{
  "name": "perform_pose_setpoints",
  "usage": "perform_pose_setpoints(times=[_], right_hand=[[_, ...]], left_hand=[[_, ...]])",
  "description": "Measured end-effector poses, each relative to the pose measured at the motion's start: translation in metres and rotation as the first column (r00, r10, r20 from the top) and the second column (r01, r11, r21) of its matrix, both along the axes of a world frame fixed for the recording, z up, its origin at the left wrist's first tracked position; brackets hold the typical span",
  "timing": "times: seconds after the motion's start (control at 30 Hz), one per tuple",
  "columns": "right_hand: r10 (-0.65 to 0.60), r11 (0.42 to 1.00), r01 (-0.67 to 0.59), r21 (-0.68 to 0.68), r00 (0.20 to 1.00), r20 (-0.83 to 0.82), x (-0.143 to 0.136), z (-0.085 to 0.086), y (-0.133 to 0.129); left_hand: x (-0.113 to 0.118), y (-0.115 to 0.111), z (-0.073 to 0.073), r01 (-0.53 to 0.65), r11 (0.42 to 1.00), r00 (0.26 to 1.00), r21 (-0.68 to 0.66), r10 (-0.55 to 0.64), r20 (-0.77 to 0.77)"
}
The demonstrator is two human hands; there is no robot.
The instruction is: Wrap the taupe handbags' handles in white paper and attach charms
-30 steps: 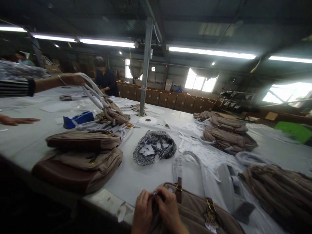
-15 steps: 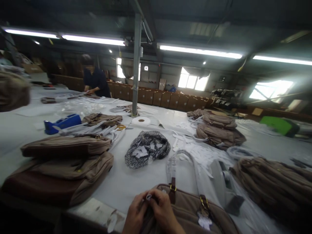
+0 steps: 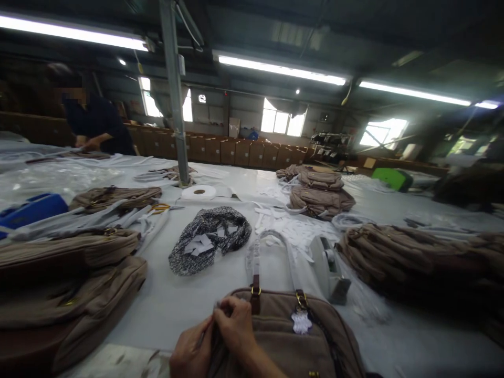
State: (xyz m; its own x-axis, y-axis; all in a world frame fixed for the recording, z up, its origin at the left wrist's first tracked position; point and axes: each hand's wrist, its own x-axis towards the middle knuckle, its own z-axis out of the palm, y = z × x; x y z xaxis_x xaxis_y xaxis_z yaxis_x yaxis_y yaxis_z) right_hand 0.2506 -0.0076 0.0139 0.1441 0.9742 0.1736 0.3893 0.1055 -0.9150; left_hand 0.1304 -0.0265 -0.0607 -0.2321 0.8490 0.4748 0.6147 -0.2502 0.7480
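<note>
A brown fabric handbag (image 3: pixel 287 336) lies in front of me, its wrapped handle (image 3: pixel 277 236) pointing away. Brown tabs with gold buckles join the handle to it, and a white tag (image 3: pixel 302 322) hangs below the right buckle. At the bag's upper left edge my right hand (image 3: pixel 238 323) is closed in a pinch. My left hand (image 3: pixel 192 349) is closed right beside it, fingertips almost touching. A small greyish bit shows at the fingertips; what it is, I cannot make out.
Brown bags are stacked at left (image 3: pixel 79 294) and right (image 3: pixel 405 257). A grey-speckled cloth (image 3: pixel 185 226) holds white slips. A grey tape dispenser (image 3: pixel 328 270), yellow-handled snips (image 3: pixel 160 208), a white roll (image 3: pixel 199 192) and a post (image 3: pixel 177 105) stand around. A co-worker (image 3: pixel 98 121) works at far left.
My view has turned right, so the table's things sit further left. My hands stay together at the bag's edge; the pale rolled bit between the fingers now shows less.
</note>
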Motion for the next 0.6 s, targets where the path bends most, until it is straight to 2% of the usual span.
perform_pose_setpoints(times=[0.1, 0.17, 0.27, 0.37, 0.43, 0.5, 0.53, 0.6], right_hand=[[-0.03, 1.0, 0.03, -0.003, 0.999, 0.011, -0.001, -0.003, 0.001], [-0.013, 1.0, 0.013, 0.009, 0.999, 0.048, -0.002, -0.004, 0.0], [0.06, 0.995, -0.071, 0.073, 0.989, 0.136, -0.001, -0.003, -0.006], [0.091, 0.981, -0.116, 0.153, 0.983, 0.163, 0.015, 0.001, -0.017], [0.032, 0.977, -0.07, 0.2, 0.982, 0.187, 0.042, 0.005, -0.027], [-0.115, 0.973, 0.056, 0.225, 0.959, 0.259, 0.084, 0.007, -0.041], [-0.226, 0.961, 0.16, 0.227, 0.926, 0.303, 0.11, 0.006, -0.049], [-0.42, 0.908, 0.373, 0.191, 0.806, 0.418, 0.161, 0.002, -0.067]], left_hand=[[0.0, 0.001, -0.001, 0.058, 0.994, 0.996, 0.088, -0.052, -0.069], [0.002, 0.003, 0.001, 0.037, 0.996, 0.997, 0.084, -0.032, -0.066], [0.004, 0.005, 0.007, -0.024, 0.999, 0.999, -0.022, 0.024, -0.03], [0.004, 0.005, 0.015, -0.012, 0.991, 1.0, -0.131, 0.011, -0.011], [0.003, 0.006, 0.018, -0.012, 0.986, 1.0, -0.167, 0.009, -0.015], [0.002, 0.007, 0.018, -0.018, 0.985, 1.0, -0.174, 0.017, -0.008], [0.002, 0.008, 0.018, -0.016, 0.984, 1.0, -0.177, 0.017, 0.005], [0.002, 0.008, 0.017, -0.007, 0.979, 0.998, -0.204, 0.018, 0.053]])
